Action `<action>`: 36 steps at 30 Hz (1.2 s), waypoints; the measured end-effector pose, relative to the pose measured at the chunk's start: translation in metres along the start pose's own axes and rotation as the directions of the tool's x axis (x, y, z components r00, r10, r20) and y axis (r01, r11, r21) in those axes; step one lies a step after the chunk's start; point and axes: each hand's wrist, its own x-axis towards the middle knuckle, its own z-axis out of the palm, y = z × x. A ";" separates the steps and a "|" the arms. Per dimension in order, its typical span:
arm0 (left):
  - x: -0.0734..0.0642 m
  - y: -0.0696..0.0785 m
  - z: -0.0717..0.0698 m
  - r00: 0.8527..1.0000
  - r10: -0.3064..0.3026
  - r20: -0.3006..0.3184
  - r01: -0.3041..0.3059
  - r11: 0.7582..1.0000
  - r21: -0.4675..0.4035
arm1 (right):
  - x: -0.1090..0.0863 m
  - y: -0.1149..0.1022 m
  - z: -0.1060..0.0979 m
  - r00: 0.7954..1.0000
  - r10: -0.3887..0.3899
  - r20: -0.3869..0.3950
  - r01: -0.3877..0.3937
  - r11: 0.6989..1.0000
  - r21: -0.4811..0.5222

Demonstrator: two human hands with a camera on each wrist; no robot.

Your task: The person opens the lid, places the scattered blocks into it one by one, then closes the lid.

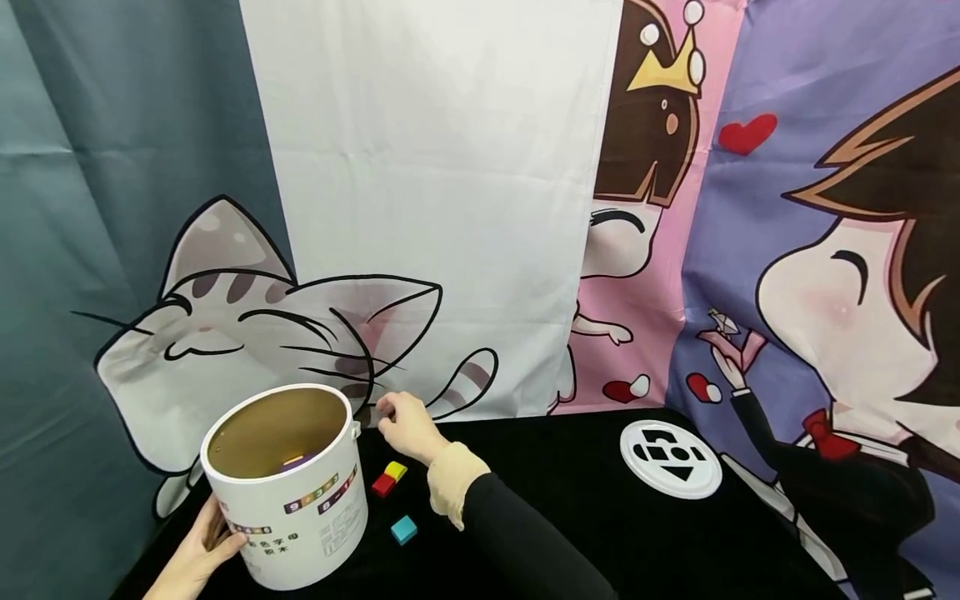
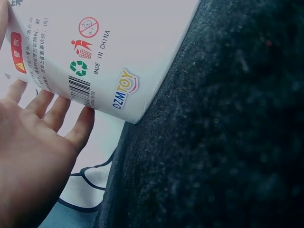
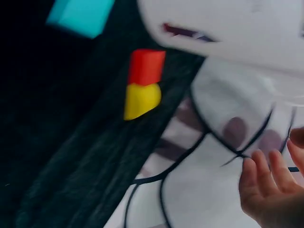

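A white bucket [image 1: 322,492] with printed numbers and Chinese lettering stands lidless at the left. Purple and yellow pieces [image 1: 296,461] show down inside it. My left hand [image 1: 198,546] holds the bucket low on its left side, thumb across the front. In the left wrist view its fingers [image 2: 57,111] lie along the printed wall near the base. To the right of the rim hovers my right hand [image 1: 408,425], fingers loosely bent and holding nothing. Below it on the black cloth lie a red block [image 1: 384,485] and a yellow block [image 1: 395,472] side by side, with a teal block [image 1: 403,530] nearer.
A round white lid [image 1: 671,458] with shaped cutouts lies on the black cloth [image 1: 570,483] at the right. Behind the table hangs a curtain [image 1: 450,167] printed with a cat and cartoon figures, close to the cloth's back edge.
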 end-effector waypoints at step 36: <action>0.000 0.004 0.005 1.000 -0.026 -0.009 0.026 1.000 -0.018 | -0.022 0.039 0.059 0.934 0.167 0.316 0.034 0.838 -0.544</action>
